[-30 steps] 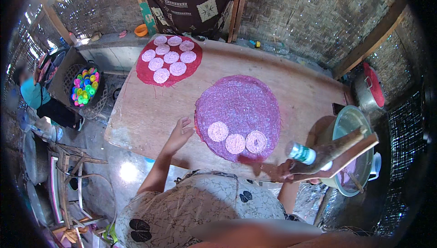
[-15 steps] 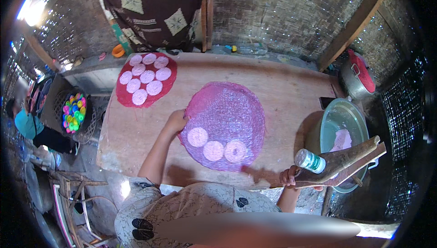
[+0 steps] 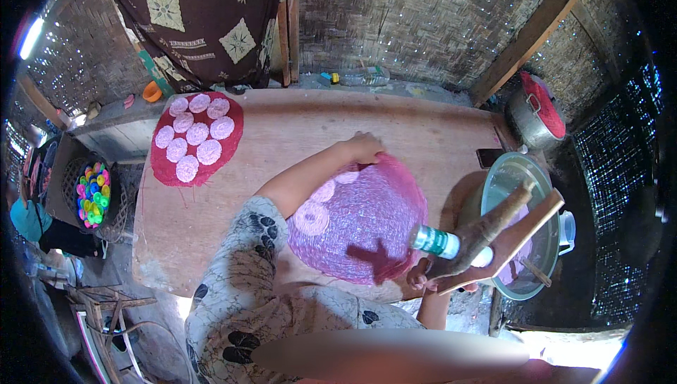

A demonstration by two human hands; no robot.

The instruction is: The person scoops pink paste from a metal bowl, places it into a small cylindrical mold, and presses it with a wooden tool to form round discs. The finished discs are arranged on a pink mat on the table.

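Note:
A round pink-purple mesh mat (image 3: 352,232) lies on the wooden table in front of me. Along its left side sit three pale pink lacy discs (image 3: 312,219), two of them partly covered by my left forearm. My left hand (image 3: 365,148) reaches across to the mat's far edge and pinches it. Low on the right, my right hand (image 3: 423,275) grips a wooden two-armed press (image 3: 497,239) with a white and green cylinder (image 3: 438,241) set through it. The press is raised above the table, and its cylinder overlaps the mat's right edge in view.
A red mat (image 3: 227,145) bearing several pink discs lies at the table's (image 3: 211,243) far left. To the right stand a green tub (image 3: 518,165) with pink dough, a dark phone (image 3: 488,157) and a metal pot (image 3: 536,124). A basket of colourful pieces (image 3: 94,193) sits left of the table.
My left hand has gone from the mat's left edge to its far edge. Turned clockwise, the mat now has its discs along the left. My right hand has moved the press leftward.

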